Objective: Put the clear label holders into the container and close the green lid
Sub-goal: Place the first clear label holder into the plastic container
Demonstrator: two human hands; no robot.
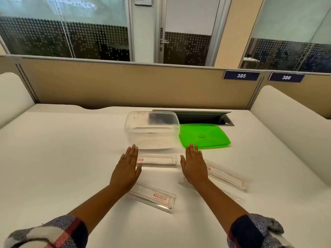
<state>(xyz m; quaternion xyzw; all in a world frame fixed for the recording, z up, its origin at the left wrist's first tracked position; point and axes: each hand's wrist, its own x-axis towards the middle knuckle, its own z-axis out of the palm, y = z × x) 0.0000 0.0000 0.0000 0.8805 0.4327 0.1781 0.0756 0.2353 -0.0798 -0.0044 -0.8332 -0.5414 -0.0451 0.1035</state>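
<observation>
White surface [62,158]: clear container [152,130] open, green lid [204,136] beside it. Left hand [126,170], right hand [194,166] flat, fingers straight, holding nothing, among label holders [152,197].

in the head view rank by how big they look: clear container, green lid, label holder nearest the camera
1. clear container
2. green lid, close to the container; it lies flat, so this ranking is unsure
3. label holder nearest the camera, clearly smallest
</observation>
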